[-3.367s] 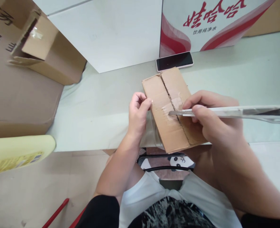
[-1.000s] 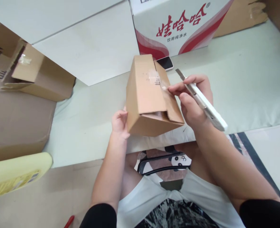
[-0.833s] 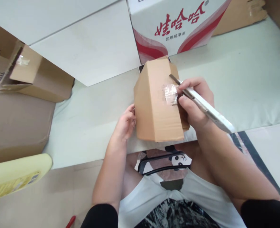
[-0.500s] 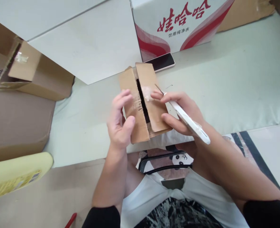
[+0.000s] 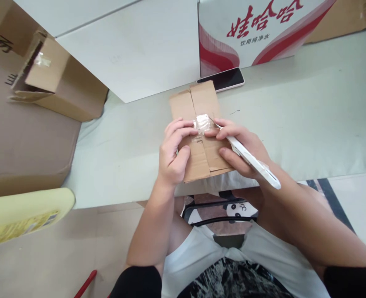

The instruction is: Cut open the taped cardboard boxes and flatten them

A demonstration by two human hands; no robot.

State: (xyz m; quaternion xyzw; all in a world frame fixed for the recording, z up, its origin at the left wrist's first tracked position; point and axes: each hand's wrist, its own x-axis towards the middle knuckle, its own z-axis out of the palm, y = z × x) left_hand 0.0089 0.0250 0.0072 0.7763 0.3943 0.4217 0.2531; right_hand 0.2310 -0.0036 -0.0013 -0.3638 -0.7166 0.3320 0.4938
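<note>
A small brown cardboard box (image 5: 189, 159) sits on the pale-green covered table, its two top flaps meeting along a centre seam. Clear tape (image 5: 203, 123) sticks across the middle of the flaps. My left hand (image 5: 175, 153) lies over the left flap, fingertips touching it beside the seam, thumb apart and nothing held. My right hand (image 5: 243, 145) grips a white utility knife (image 5: 255, 162); its thin blade is out and points toward the tape. Fingers of that same hand rest on the right flap.
Behind the box lies a phone (image 5: 226, 80), in front of a red-and-white water carton (image 5: 257, 37) and a white box (image 5: 139, 54). Brown cartons (image 5: 74, 74) stand at left, with a yellow bottle-like container (image 5: 27, 215) near the table edge (image 5: 108, 203).
The box was lifted and tipped, then set back on the table. Its flaps stood slightly apart half a second ago and now meet. My left hand moved from the box's side onto the flap.
</note>
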